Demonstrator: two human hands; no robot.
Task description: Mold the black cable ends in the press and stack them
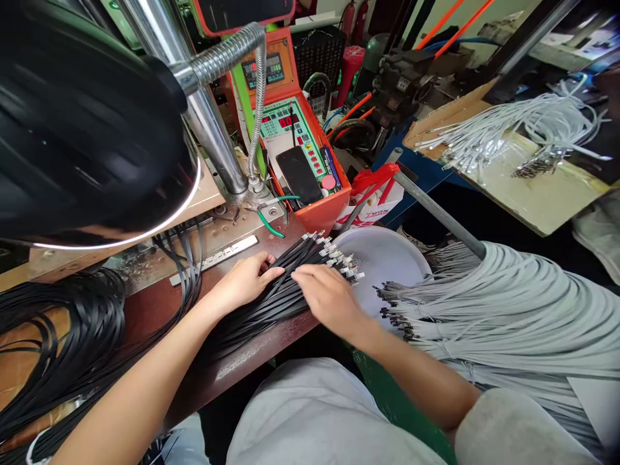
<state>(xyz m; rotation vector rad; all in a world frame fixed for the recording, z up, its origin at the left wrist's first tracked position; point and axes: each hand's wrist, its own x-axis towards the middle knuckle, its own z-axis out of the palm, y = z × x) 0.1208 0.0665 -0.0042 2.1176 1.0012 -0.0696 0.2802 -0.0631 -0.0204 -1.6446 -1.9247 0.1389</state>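
A bundle of black flat cables [276, 303] lies on the brown workbench [227, 365], its ends fitted with small metal terminals [339, 258] that fan out toward the far right. My left hand [246, 281] curls over the bundle's near side. My right hand [329, 298] lies across the cables closer to the terminals, fingers pressed down on them. The hands are a short way apart, and the cables between them show. A round white tray [387, 255] sits under and beyond the terminal ends.
Loose coils of black cable [62, 336] hang at the bench's left. A black lamp shade [82, 123] looms upper left. Ahead stands an orange control box [295, 148] with a phone on it. Bundled pale grey cables [504, 310] drape at right, and white cables lie on cardboard [508, 145].
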